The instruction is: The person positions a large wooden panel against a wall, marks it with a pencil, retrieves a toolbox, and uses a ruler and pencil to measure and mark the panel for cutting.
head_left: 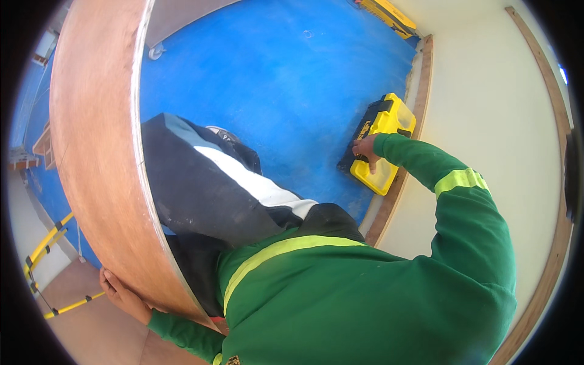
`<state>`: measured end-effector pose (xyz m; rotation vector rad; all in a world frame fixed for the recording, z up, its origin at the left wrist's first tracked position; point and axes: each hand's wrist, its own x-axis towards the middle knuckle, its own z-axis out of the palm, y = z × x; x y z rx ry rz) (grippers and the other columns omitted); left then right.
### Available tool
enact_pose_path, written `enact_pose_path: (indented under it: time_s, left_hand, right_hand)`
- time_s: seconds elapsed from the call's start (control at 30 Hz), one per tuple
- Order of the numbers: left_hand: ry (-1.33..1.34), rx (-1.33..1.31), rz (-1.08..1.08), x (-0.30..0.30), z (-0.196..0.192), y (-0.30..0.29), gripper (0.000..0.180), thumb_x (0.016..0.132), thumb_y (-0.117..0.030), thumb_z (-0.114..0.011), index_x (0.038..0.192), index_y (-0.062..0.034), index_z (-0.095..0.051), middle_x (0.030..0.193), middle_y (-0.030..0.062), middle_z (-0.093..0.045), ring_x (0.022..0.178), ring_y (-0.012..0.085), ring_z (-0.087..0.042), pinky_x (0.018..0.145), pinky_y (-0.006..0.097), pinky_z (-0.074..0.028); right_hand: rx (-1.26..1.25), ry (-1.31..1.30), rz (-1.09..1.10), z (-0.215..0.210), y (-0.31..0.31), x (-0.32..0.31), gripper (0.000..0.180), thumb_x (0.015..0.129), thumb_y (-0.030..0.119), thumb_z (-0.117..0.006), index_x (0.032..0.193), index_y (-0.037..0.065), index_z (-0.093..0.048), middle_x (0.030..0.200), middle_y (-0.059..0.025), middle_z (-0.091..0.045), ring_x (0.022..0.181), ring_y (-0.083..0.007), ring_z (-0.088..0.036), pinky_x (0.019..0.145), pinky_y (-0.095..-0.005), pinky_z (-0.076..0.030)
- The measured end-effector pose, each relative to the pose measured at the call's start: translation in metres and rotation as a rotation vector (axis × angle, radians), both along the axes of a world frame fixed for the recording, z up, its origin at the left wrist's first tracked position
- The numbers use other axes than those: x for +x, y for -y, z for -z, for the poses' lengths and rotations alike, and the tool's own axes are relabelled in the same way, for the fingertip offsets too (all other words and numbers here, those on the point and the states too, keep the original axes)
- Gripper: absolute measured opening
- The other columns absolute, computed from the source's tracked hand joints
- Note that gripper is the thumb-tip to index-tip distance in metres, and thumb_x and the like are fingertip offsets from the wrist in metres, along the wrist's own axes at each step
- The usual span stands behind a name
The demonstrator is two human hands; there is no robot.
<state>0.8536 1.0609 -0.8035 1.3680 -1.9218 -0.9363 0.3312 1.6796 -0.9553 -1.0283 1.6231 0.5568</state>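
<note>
My left hand [125,298] is at the lower left edge of a tall curved-looking plywood board [100,134], its fingers against the brown face. The board stands along my left side, partly covering my legs. On my right, my arm stretches out to a yellow and black toolbox [398,118] by the wall. My right hand [367,149] is on the black handle strip along the toolbox's middle, fingers curled over it and thumb lying on the yellow lid. How far the fingers wrap beneath the handle is hidden.
Blue flooring [274,79] spreads ahead, with my shoe [224,132] on it. A white wall [486,115] with wooden strips [426,85] runs along the right. Another yellow case [389,17] lies at the far corner. A yellow folding frame [48,246] stands at the left.
</note>
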Motion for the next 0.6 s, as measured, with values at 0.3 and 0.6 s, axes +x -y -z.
enact_pose_path:
  time_s: [0.3, 0.6]
  left_hand:
    - [-0.024, 0.102, -0.020, -0.003, -0.009, 0.003, 0.049, 0.117, -0.041, -0.054, 0.139, 0.0025, -0.065, 0.139, 0.0133, -0.066, 0.128, 0.0236, -0.060, 0.114, 0.038, -0.044]
    - [-0.002, 0.148, -0.014, 0.003, -0.019, 0.010, 0.050, 0.118, -0.040, -0.053, 0.144, 0.0020, -0.062, 0.141, 0.0123, -0.065, 0.130, 0.0227, -0.059, 0.116, 0.037, -0.043]
  right_hand:
    - [-0.143, -0.307, 0.556, 0.007, -0.015, -0.062, 0.036, 0.097, 0.041, -0.075, 0.114, 0.010, -0.081, 0.117, -0.0140, -0.080, 0.112, -0.0366, -0.076, 0.094, -0.0498, -0.060]
    - [0.138, -0.616, 0.201, 0.073, -0.057, -0.144, 0.042, 0.102, 0.045, -0.068, 0.115, 0.007, -0.082, 0.123, -0.0176, -0.079, 0.117, -0.0368, -0.075, 0.099, -0.0510, -0.061]
